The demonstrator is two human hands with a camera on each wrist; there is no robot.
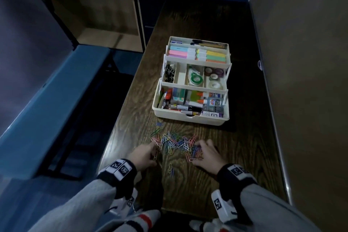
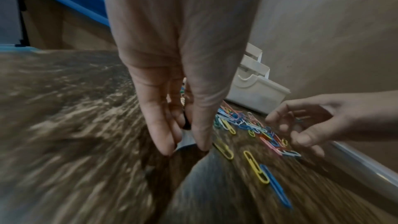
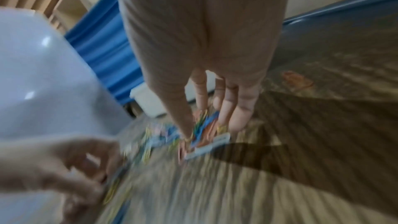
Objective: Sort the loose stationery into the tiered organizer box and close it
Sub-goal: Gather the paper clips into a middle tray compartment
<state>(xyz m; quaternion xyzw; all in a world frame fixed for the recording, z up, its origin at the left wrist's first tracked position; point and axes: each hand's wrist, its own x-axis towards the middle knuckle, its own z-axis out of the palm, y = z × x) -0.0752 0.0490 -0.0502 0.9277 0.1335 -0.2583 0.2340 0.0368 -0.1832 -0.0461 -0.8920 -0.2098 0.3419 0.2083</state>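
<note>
A heap of coloured paper clips [image 1: 173, 143] [image 2: 243, 122] [image 3: 163, 135] lies on the wooden table, just in front of the cream tiered organizer box [image 1: 190, 117] [image 2: 254, 91]. The box stands open with all three tiers filled. My left hand [image 1: 150, 153] [image 2: 185, 150] points its fairly straight fingers down at the heap's left edge, tips on the table. My right hand [image 1: 199, 151] [image 3: 206, 125] is at the heap's right edge, thumb and fingers pinching a bunch of clips. A yellow and a blue clip [image 1: 171, 169] [image 2: 256, 166] lie apart, nearer me.
The table [image 1: 216, 175] is narrow. A tall beige panel [image 1: 301, 81] runs along its right side, and a blue bench [image 1: 56, 100] stands beyond its left edge. A few stray clips [image 1: 159, 124] lie near the box's front left corner.
</note>
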